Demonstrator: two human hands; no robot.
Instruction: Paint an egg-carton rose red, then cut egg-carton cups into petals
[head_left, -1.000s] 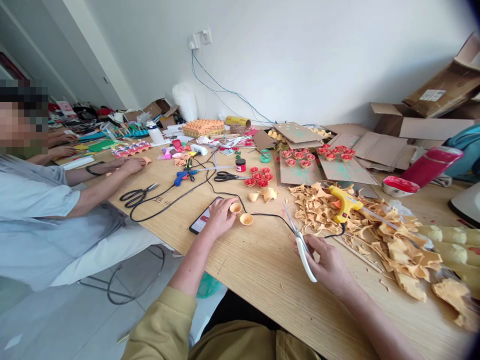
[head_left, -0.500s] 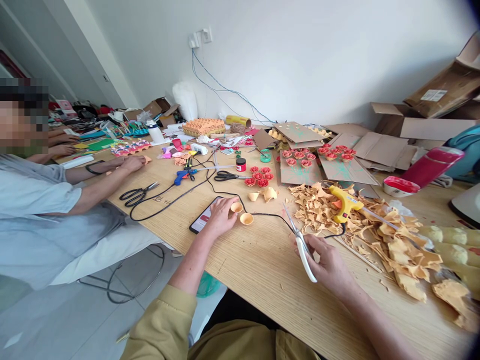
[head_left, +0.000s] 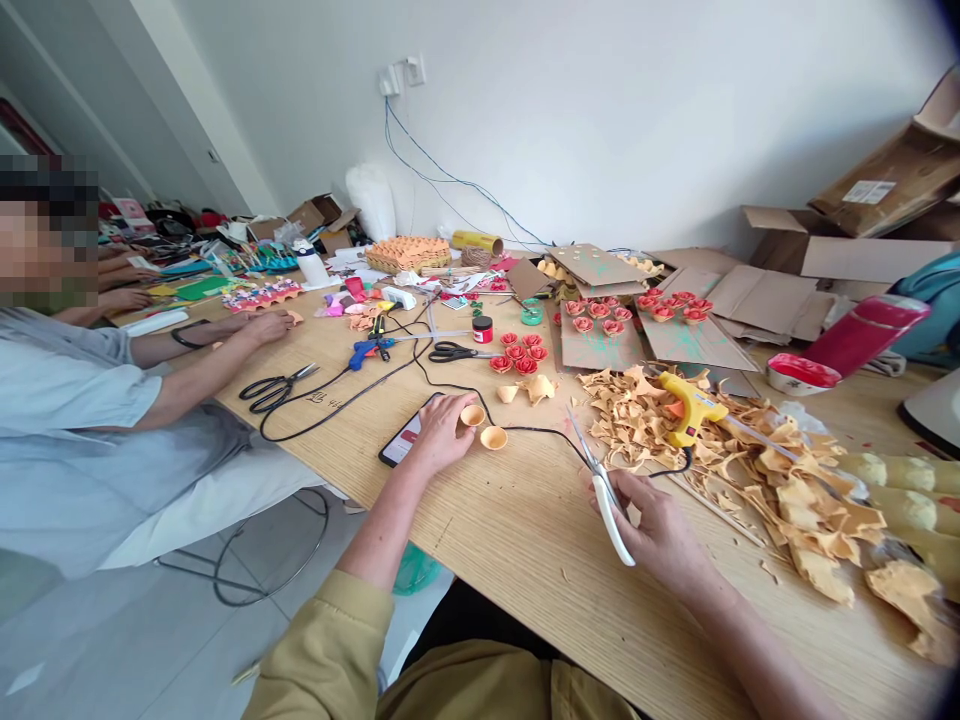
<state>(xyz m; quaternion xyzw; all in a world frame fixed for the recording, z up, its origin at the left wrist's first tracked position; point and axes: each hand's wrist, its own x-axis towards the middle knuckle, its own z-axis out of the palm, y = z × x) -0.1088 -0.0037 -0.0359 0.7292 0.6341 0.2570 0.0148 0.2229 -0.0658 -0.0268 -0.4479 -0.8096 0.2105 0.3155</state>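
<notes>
My left hand (head_left: 444, 432) is closed on a small orange cup (head_left: 472, 415) cut from egg-carton-like material. A second orange cup (head_left: 493, 438) stands on the table just right of my fingers. Under and beside that hand lies a phone (head_left: 401, 438) with its screen lit. My right hand (head_left: 654, 520) grips white-handled scissors (head_left: 606, 490), their blades pointing up and away over the table. Beyond the cups sit an uncut orange piece (head_left: 537, 389) and a group of red paper flowers (head_left: 519, 352).
Orange scraps (head_left: 637, 415) heap on the right, with a yellow glue gun (head_left: 690, 408) on top. Black scissors (head_left: 459, 352) and a blue glue gun (head_left: 367, 350) lie farther off, with cables across the table. At left, a co-worker's hand (head_left: 270, 325) rests on the table.
</notes>
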